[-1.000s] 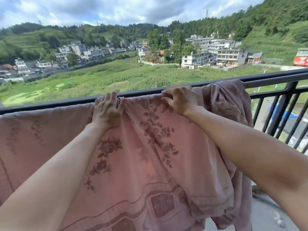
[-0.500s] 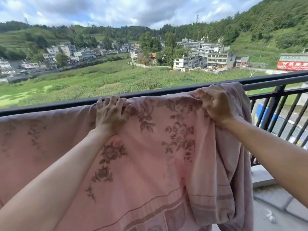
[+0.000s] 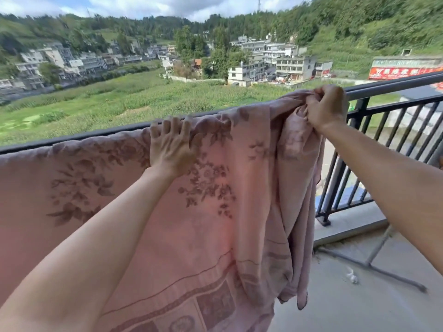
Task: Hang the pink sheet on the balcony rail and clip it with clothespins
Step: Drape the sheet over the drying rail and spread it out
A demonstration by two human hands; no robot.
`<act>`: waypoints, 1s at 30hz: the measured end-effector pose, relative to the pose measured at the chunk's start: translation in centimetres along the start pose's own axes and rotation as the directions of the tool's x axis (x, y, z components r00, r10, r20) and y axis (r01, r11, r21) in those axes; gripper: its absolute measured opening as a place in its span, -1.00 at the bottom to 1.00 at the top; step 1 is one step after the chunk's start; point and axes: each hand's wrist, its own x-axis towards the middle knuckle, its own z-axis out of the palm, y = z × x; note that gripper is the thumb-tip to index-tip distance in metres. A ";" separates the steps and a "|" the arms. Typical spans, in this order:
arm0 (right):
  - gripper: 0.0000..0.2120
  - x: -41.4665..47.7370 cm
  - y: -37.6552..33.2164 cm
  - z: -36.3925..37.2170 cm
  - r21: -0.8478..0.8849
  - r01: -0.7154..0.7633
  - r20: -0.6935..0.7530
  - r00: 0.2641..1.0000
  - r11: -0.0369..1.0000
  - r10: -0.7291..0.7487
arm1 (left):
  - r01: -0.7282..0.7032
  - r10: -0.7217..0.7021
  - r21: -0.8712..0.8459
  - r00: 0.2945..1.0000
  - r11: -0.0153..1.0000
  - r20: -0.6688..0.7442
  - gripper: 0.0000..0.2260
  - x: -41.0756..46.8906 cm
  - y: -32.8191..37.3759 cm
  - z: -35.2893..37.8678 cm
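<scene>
I have the soft, limp pink sheet (image 3: 215, 212) draped over the balcony rail (image 3: 393, 86), left hand (image 3: 171, 149) spread flat on it, right hand (image 3: 326, 107) fisting its bunched end, best gripped there

Head camera, one wide view.
It looks forward and slightly down, close over the balcony rail (image 3: 393, 83).
</scene>
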 end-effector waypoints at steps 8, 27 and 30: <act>-0.68 0.6 12.2 -1.1 0.165 -0.077 -0.126 0.987 0.983 0.099 | 0.096 -0.094 0.122 0.995 0.988 -0.019 -0.41 -0.5 0.2 0.5; -0.76 5.1 2.9 0.6 -0.028 0.454 0.452 0.801 0.891 -0.394 | 0.257 -0.249 -0.085 0.964 0.963 0.098 -0.52 3.3 7.3 -1.3; -0.73 6.8 4.2 0.8 -0.105 0.424 0.380 0.853 0.899 -0.358 | 0.197 -0.197 -0.001 0.978 0.980 0.064 -0.44 2.7 6.9 -0.5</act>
